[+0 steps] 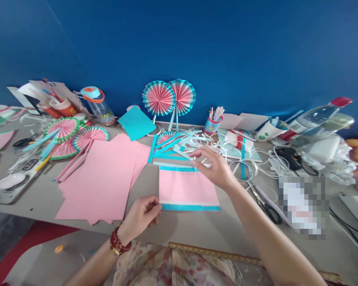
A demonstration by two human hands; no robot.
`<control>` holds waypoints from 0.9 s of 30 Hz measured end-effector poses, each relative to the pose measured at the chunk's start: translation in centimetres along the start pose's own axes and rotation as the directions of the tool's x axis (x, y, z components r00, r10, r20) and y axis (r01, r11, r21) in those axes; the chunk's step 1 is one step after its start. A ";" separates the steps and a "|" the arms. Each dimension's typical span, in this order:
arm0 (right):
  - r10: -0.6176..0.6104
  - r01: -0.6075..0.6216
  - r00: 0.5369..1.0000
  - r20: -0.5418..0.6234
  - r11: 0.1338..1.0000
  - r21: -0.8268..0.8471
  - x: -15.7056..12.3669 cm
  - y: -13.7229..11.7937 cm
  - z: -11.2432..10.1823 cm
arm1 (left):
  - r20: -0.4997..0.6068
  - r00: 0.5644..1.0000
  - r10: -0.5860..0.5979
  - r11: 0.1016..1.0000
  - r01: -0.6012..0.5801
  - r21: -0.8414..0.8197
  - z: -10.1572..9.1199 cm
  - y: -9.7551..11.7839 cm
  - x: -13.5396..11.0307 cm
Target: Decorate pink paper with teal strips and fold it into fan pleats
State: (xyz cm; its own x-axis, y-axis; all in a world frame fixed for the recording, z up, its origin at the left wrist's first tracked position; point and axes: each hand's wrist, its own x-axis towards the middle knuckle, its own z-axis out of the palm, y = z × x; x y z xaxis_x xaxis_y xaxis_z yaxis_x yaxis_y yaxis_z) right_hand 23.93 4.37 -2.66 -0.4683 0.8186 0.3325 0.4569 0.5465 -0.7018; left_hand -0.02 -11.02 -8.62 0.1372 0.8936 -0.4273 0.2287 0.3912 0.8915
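Observation:
A pink paper sheet [185, 186] with blue strips along its upper and lower edges lies flat on the table before me. My left hand [143, 214] is closed at its lower left corner, thumb and fingers on the paper edge. Above its top edge, my right hand [213, 167] has thumb and fingers brought together around the end of a narrow white strip [181, 152]. Another pale strip [167, 163] lies along the sheet's upper side. Just beyond is a heap of blue strips [167, 149] and white scraps [199, 137].
A stack of pink sheets [98, 186] lies at left, near folded paper fans [91, 139]. Two round fans [159, 97] lean against the blue wall. At right are scissors [264, 204], white cables [271, 159], and a plastic bottle [316, 115]. A blue sheet [137, 123] lies behind.

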 end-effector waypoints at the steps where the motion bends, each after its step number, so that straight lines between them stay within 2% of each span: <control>1: -0.011 0.010 0.998 0.056 1.000 0.014 -0.7 -1.1 0.4 | 0.002 1.000 0.014 1.000 -0.014 -0.010 0.0 -0.1 0.0; 3: -0.084 0.067 0.969 0.233 0.995 0.079 -2.5 -3.1 1.8 | -0.002 0.999 0.039 0.999 -0.039 -0.016 0.0 -0.2 0.1; 5: -0.176 0.166 0.924 0.340 0.984 0.059 -4.3 -4.4 3.9 | -0.011 0.998 0.059 0.998 -0.059 -0.022 0.1 -0.4 0.1; 8: -0.188 0.215 0.918 0.348 0.976 -0.040 -6.0 -4.8 6.6 | -0.023 0.997 0.080 0.996 -0.081 -0.037 0.2 -0.6 -0.1; 10: -0.183 0.233 0.920 0.348 0.966 -0.108 -6.5 -4.6 7.7 | -0.024 0.995 0.096 0.995 -0.097 -0.039 0.2 -0.6 -0.4; 20: -0.160 0.300 0.884 0.439 0.914 -0.272 -6.7 -4.6 8.3 | -0.024 0.984 0.175 0.972 -0.169 0.162 0.4 -0.5 -0.8; 27: -0.163 0.288 0.880 0.446 0.930 -0.227 -6.7 -4.7 8.2 | -0.003 0.984 0.176 0.968 -0.173 0.181 0.4 -0.3 -0.9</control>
State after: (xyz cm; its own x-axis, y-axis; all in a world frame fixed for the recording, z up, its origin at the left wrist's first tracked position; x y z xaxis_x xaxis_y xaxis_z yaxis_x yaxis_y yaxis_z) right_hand 18.77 -5.12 -6.76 -0.8240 0.5524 0.1260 0.4623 0.7840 -0.4142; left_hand 0.13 -12.04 -8.54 0.1727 0.9492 -0.2631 0.3725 0.1844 0.9095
